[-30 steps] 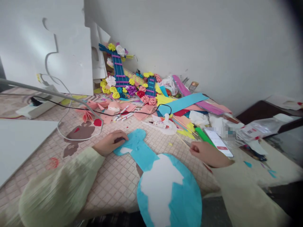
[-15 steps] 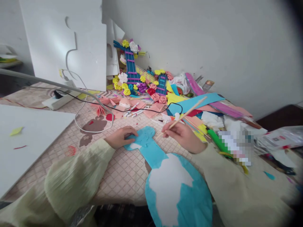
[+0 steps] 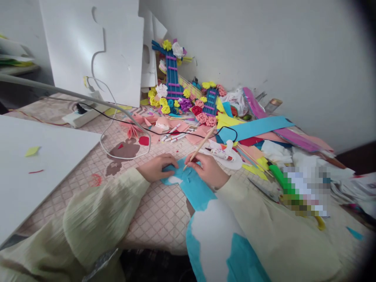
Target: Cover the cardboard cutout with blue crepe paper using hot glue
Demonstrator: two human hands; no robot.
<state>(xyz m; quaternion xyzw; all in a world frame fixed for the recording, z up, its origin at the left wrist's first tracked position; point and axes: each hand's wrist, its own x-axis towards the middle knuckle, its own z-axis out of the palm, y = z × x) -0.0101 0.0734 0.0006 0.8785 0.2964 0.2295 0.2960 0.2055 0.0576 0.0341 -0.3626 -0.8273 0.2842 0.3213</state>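
Note:
A guitar-shaped white cutout [image 3: 210,227], partly covered in blue crepe paper, lies from the table over its front edge towards me. My left hand [image 3: 158,166] has its fingers and thumb closed on the left edge of the rounded blue end. A thin wooden stick [image 3: 204,143] is pinched in my right hand [image 3: 210,170], slanting up to the right. Its lower tip touches or is just above the blue paper at that end. A small patch of white shows near my left thumb. My right forearm hides part of the cutout's wide body.
Flower-trimmed blue paper guitars [image 3: 173,80] stand at the back. A black cable [image 3: 152,137] and a white cord cross the table near a power strip [image 3: 84,113]. White board [image 3: 44,172] lies left. Scissors [image 3: 263,190], a green tool [image 3: 279,176] and paper scraps crowd the right.
My right hand has moved left and down, bringing the stick's tip to the blue rounded end. My left hand stays on its edge. The whole view has shifted slightly.

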